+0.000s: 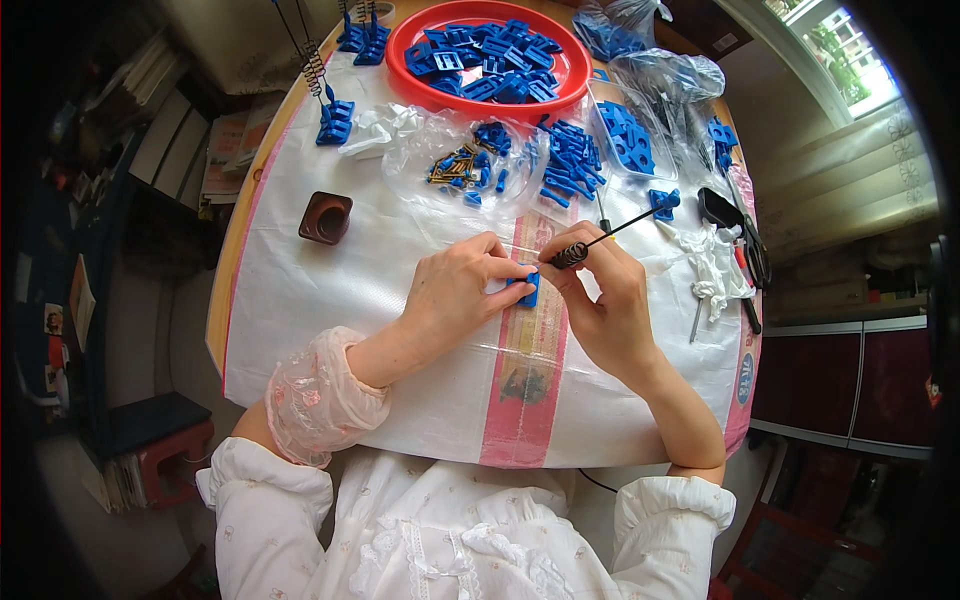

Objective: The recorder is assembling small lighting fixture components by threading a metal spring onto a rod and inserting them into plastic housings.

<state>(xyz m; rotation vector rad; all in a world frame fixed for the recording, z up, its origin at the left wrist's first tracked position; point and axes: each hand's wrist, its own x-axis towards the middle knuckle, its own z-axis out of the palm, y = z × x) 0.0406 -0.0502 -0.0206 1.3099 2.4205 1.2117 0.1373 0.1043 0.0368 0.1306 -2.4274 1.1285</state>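
My left hand (455, 290) pinches a small blue plastic block (529, 291) between thumb and fingers, over the printed stripe of the table cover. Close beside it, my right hand (612, 295) is closed on a black coil spring with a thin rod (571, 255). The rod slants up to the right, toward a blue plastic piece (664, 204); I cannot tell whether the two are joined. Both hands' fingertips meet near the block, and what lies between them is partly hidden.
Blue parts fill a red basin (398, 75) at the back. Before it lie a clear bag of brass screws (457, 164), loose blue pieces (572, 160) and a clear box (650, 172). A dark square cup (325, 217) stands left; scissors (757, 262) and white gloves (712, 270) lie right.
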